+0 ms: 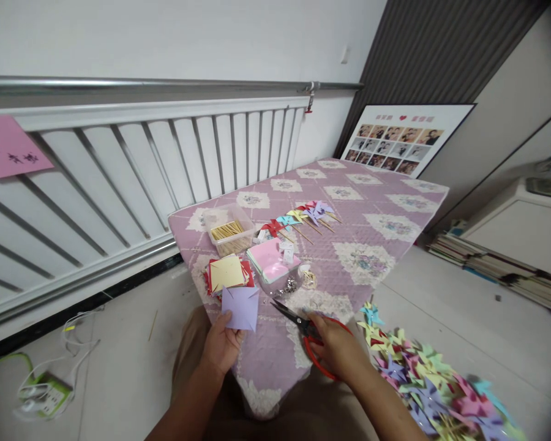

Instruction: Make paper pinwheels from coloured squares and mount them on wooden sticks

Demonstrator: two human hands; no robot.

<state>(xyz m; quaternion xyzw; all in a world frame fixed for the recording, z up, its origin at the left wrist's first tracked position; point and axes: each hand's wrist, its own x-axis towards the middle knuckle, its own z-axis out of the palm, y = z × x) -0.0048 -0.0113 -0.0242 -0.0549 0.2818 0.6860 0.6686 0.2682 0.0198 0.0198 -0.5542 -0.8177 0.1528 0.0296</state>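
My left hand [223, 346] pinches the lower left of a purple paper square [241, 307], which has slits running in from its corners. In my right hand [337, 346] is a pair of scissors [298, 320] with red handles and dark blades, the tips pointing left toward the paper. The blades look nearly closed. Just beyond the purple square lies a stack of cut paper squares [226, 271], cream on top with red beneath. Right of that, pink paper sheets [270, 256] rest by a clear container of small metal pins [290, 285].
A clear plastic box [229, 229] of wooden sticks stands near the radiator [202, 153]. Several finished paper pinwheels [298, 215] lie farther back on the flowered tablecloth [362, 257]. On the floor at right is a heap of pinwheels [431, 386]; a power strip [50, 395] lies at left.
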